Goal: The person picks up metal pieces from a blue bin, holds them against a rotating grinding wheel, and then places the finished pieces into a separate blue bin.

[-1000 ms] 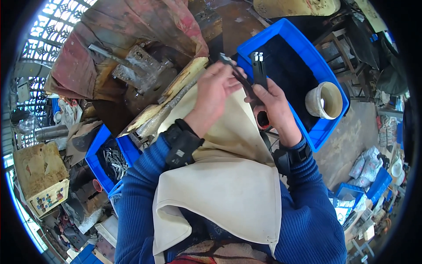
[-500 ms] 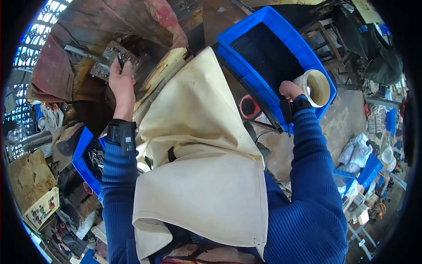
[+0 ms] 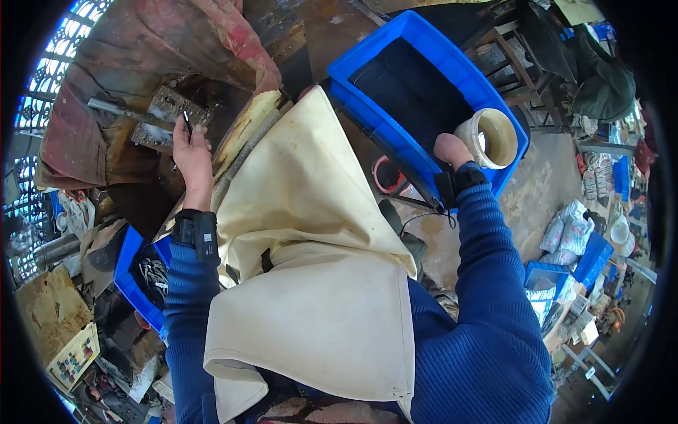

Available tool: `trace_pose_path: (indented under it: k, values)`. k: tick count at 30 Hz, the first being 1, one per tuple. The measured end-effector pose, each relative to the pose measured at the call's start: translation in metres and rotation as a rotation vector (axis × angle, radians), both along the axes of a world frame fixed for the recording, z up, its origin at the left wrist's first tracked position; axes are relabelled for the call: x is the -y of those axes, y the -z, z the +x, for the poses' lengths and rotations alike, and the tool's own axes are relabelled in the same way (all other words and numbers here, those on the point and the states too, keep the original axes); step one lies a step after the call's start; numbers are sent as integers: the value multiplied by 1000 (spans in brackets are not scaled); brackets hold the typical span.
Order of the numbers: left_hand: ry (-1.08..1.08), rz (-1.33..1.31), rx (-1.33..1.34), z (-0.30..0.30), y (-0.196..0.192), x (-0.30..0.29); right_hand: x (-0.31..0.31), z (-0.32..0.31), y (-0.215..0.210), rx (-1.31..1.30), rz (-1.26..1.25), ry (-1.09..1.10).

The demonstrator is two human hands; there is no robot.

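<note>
Fingers [image 3: 185, 131] pinch a dark pin at the rusty press [image 3: 166, 113]; right hand's [image 3: 452, 150] hidden in blue bin [image 3: 381, 60].

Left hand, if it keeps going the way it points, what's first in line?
Likely the grey metal block on the rusty machine: the left hand points up at it, a small dark piece in its fingers almost touching it. Depth unclear.

Taking the large blue bin [image 3: 424, 92] as landmark: far below and left of it, at the picture's lower-left edge, lies a flat yellowish card [image 3: 70, 360] printed with small coloured squares. Well to its lower right sit pale, white plastic bags [image 3: 568, 233], bulging and crumpled.
</note>
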State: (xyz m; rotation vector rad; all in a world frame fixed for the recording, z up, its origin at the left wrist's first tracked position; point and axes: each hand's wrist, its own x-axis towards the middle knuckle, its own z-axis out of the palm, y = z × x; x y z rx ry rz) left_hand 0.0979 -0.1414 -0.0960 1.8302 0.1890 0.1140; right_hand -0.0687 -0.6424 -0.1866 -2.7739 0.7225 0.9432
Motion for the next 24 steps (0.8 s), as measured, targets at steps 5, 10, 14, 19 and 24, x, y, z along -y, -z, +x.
trace_pose_path:
  k: [5,10,14,19,24]
  values:
    - [-17,12,30,2,9,-7,-3,-3,-14,103,-49,11]
    - [-35,-13,35,2,13,-5,16,-6,19,119,-54,62]
    - [-49,-77,5,2,11,-3,51,-1,58,193,-17,186]
    - [-51,-13,54,3,26,-4,49,38,64,768,561,1284]
    - [-64,364,189,7,43,-13,81,53,75,62,-371,-425]
